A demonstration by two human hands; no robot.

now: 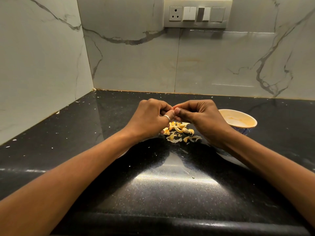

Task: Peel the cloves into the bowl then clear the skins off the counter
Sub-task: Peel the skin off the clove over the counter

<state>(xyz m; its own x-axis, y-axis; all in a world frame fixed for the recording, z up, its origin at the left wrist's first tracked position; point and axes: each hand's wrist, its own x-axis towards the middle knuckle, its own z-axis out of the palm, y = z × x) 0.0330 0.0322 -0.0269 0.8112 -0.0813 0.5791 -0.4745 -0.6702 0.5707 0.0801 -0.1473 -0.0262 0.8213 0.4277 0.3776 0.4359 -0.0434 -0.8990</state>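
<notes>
- The black speckled counter (153, 184) meets a marble wall (42, 65) on the left; tiny white flecks lie scattered over it.
- The left hand (150, 116), a ring (167, 117) on its thumb, has its fingers curled and pinches a pale piece (173, 107). The piece is too hidden to tell clove from skin.
- Below the hands, a loose pile of yellowish skins (179, 132) lies on the counter.
- The right hand (201, 116), fingers curled, pinches the same piece, fingertips touching the left hand's.
- Just right of that hand stands the bowl (252, 119), pale bits inside.
- A switch panel (197, 13) sits high on the back wall.
</notes>
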